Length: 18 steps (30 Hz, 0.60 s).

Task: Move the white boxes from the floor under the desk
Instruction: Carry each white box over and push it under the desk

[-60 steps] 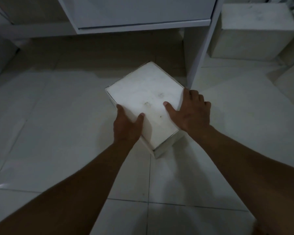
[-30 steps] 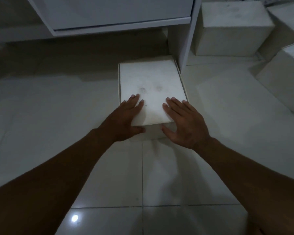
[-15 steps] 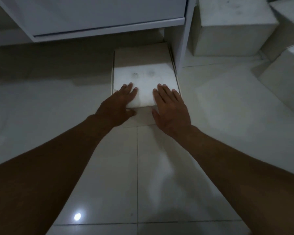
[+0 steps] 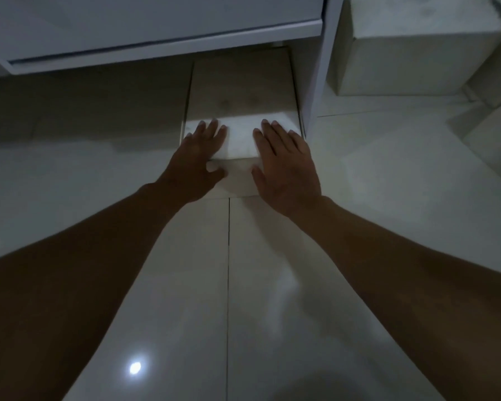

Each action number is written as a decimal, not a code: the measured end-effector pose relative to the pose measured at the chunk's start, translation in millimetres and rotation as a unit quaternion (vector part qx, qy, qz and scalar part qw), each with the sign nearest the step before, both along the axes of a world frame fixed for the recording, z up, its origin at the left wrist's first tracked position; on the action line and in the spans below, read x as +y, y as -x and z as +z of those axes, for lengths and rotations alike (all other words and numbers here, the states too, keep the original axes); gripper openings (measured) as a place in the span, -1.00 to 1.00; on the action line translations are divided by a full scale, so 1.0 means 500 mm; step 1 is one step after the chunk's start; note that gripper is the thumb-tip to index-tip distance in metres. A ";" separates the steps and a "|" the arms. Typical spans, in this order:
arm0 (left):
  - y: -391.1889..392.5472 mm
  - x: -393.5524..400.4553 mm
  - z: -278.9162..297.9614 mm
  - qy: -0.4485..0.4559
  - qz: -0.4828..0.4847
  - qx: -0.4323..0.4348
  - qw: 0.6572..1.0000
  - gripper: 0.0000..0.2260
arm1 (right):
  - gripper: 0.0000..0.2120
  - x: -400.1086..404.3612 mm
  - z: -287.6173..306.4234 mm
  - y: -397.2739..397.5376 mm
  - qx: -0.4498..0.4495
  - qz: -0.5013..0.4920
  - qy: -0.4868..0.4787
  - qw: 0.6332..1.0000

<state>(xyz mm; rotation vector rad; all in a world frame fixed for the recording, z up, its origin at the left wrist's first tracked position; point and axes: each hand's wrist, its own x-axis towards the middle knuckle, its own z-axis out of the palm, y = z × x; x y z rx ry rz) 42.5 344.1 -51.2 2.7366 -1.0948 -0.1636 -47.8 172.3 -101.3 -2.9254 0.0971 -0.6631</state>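
Note:
A white box [image 4: 240, 91] lies on the tiled floor, most of it in shadow beneath the white desk [image 4: 156, 44], close beside the desk's right leg [image 4: 321, 68]. Only its near end catches light. My left hand [image 4: 197, 160] presses on the near left corner, fingers spread flat on the top, thumb against the front face. My right hand [image 4: 284, 163] does the same on the near right corner. Both arms are stretched forward.
Right of the desk leg, another white box [image 4: 411, 53] stands on the floor. Part of a further white box [image 4: 498, 134] shows at the right edge. Glossy floor tiles [image 4: 99, 175] spread out to the left under the desk.
The box was turned square to the desk, then slid forward under it beside the right leg. Both hands shifted from its sides to its near edge and followed it.

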 end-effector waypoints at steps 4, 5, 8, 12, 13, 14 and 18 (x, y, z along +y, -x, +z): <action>-0.008 -0.007 -0.005 -0.008 0.006 -0.016 1.000 -0.27 | -0.44 -0.006 -0.004 -0.009 0.008 -0.002 0.011 1.000; -0.008 -0.008 -0.005 -0.008 0.004 -0.022 1.000 -0.27 | -0.44 -0.007 -0.002 -0.009 0.008 -0.002 0.016 1.000; -0.011 -0.012 -0.006 -0.013 -0.003 -0.031 0.999 -0.25 | -0.44 -0.011 0.002 -0.009 0.008 0.007 0.026 1.000; -0.017 -0.012 -0.004 -0.014 -0.002 -0.026 1.000 -0.24 | -0.45 -0.020 0.000 -0.014 0.005 0.023 0.038 0.999; -0.018 -0.012 -0.003 -0.014 -0.003 -0.025 1.000 -0.24 | -0.45 -0.020 0.001 -0.016 0.005 0.025 0.041 0.999; -0.019 -0.013 0.000 -0.016 -0.003 -0.022 1.000 -0.23 | -0.45 -0.021 0.004 -0.019 0.009 0.026 0.041 0.999; -0.016 -0.023 0.006 -0.020 0.031 -0.018 0.999 -0.25 | -0.46 -0.031 0.013 -0.026 0.028 0.036 0.042 0.998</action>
